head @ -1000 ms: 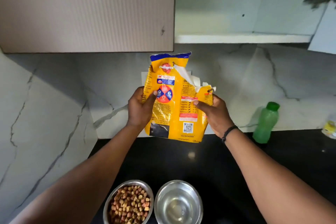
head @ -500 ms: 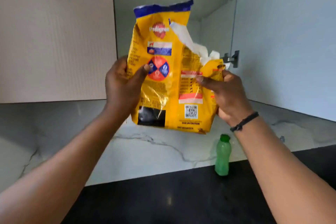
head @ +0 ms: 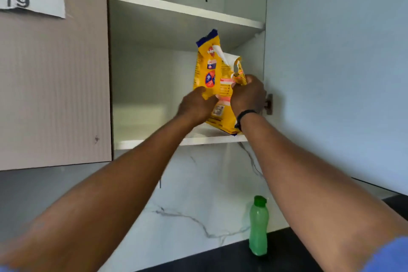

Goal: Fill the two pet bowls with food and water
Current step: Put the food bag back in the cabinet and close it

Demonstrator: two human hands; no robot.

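i see both arms reaching up into an open wall cabinet. the left hand (head: 195,106) has its grip closed on the lower left edge of the yellow dog food bag (head: 213,77), thumb across the front panel. the right hand (head: 248,94) has its grip closed on the folded right side of the bag, just below the torn white opening at the top. a dark wristband (head: 245,116) sits on the right wrist.

between the two grips the bag stands nearly upright, its blue top edge above both hands. its bottom corner is just below the right grip, at the front edge of the lower cabinet shelf (head: 154,142); i cannot tell whether it fully rests there. a second shelf (head: 185,10) runs well above the grips.

to the right of the right grip hangs the open cabinet door (head: 331,73), its hinge just beside the wrist. left of the left grip is a closed ribbed door with a paper label (head: 33,1) reading 19.

far below the right grip, a green water bottle (head: 258,227) stands upright on the black counter (head: 276,256) against the marble wall. the pet bowls are out of view.
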